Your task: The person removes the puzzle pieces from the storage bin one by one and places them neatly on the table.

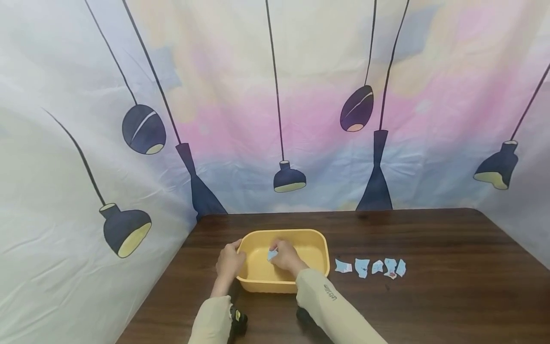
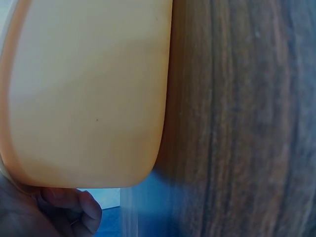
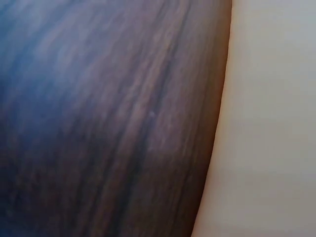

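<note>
A yellow plastic basin (image 1: 266,286) stands on the wooden table. My left hand (image 1: 229,263) grips its left end at the rim; in the left wrist view curled fingers (image 2: 89,207) show against the end of the basin wall (image 2: 89,108). Reaching over the front rim, my right hand (image 1: 288,256) is inside the basin and pinches a torn light-blue paper piece (image 1: 272,255). In the right wrist view only the basin's outer wall (image 3: 266,123) and the tabletop appear, with the hand out of sight.
To the right of the basin, several torn blue paper pieces (image 1: 362,267) lie in a row on the brown table (image 1: 451,286). Behind the table hangs a cloth backdrop (image 1: 318,143) printed with lamps.
</note>
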### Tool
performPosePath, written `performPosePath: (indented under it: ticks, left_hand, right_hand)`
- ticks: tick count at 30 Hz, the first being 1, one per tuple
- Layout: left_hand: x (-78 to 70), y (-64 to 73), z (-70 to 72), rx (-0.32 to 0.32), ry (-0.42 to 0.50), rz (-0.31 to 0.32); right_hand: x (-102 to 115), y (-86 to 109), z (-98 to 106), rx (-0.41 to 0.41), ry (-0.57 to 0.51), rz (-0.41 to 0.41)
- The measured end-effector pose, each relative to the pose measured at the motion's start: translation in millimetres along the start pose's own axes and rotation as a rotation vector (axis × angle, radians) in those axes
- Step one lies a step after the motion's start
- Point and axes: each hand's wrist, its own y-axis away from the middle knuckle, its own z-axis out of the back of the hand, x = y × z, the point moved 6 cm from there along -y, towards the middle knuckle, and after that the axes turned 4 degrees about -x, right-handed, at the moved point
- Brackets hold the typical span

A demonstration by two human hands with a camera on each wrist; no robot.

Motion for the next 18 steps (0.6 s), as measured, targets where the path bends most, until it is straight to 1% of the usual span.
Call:
performPosePath:
  ticks: [2, 5, 8, 11, 15, 18]
  left_hand:
    - [1.3, 1.1, 0.5, -0.005, -0.003, 0.007]
    - [1.3, 3.0, -2.4, -0.009, -0.006, 0.017]
    - [-2.2, 3.4, -8.1, -0.005, 0.000, 0.000]
    - [-5.8, 2.8, -11.3, -0.001, 0.005, -0.020]
    - [-3.4, 2.1, -6.6, -0.011, -0.009, -0.007]
    - [-0.1, 0.4, 3.2, -0.030, -0.012, 0.003]
  right_hand:
    - [2, 0.5, -1, 0.006, -0.042, 0.020]
    - [2, 4.5, 1, 0.025, -0.136, 0.036]
    - [0, 10.8, 8, 0.026, -0.224, 0.023]
    - [0, 16.7, 17, 0.001, -0.266, 0.026]
    - [6, 23.8, 26, -0.006, -0.333, 0.046]
    - [11, 31.0, 40, -0.013, -0.410, 0.037]
